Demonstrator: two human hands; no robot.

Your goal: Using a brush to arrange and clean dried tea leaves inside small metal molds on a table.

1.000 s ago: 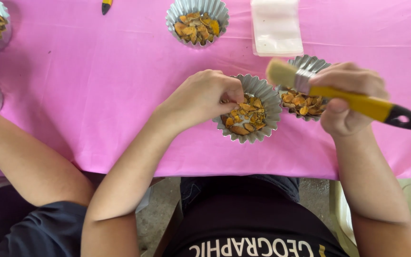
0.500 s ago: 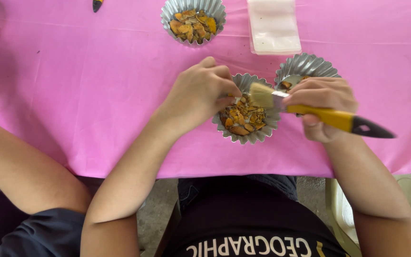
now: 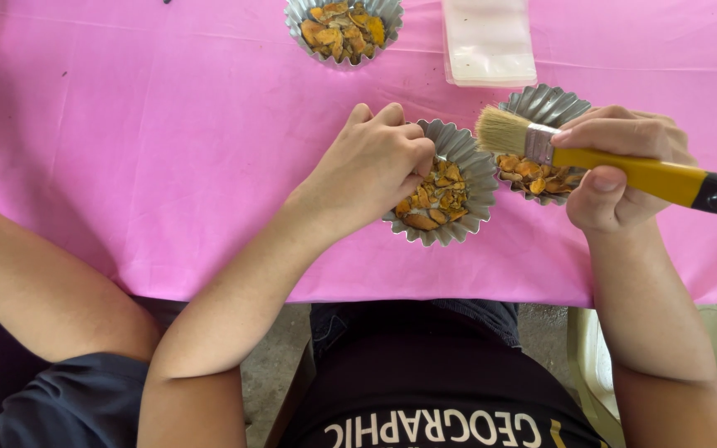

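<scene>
Three fluted metal cups [image 3: 450, 187], bristly brush [image 3: 541, 143]

Fluted tin [image 3: 458, 217] of orange chips on pink counter [image 3: 168, 149], yellow-handled brush [image 3: 616, 166] level, bristles over second tin [image 3: 545, 108] beside it.

On the pink-clothed surface [image 3: 168, 149], a fluted metal tin of orange-brown dried pieces [image 3: 446, 195] sits near the front edge. Just right of it and slightly behind sits a second fluted metal tin [image 3: 541, 112]. A third filled fluted tin [image 3: 343, 26] lies behind, with a stack of clear plastic bags [image 3: 489, 41] to its right.
</scene>
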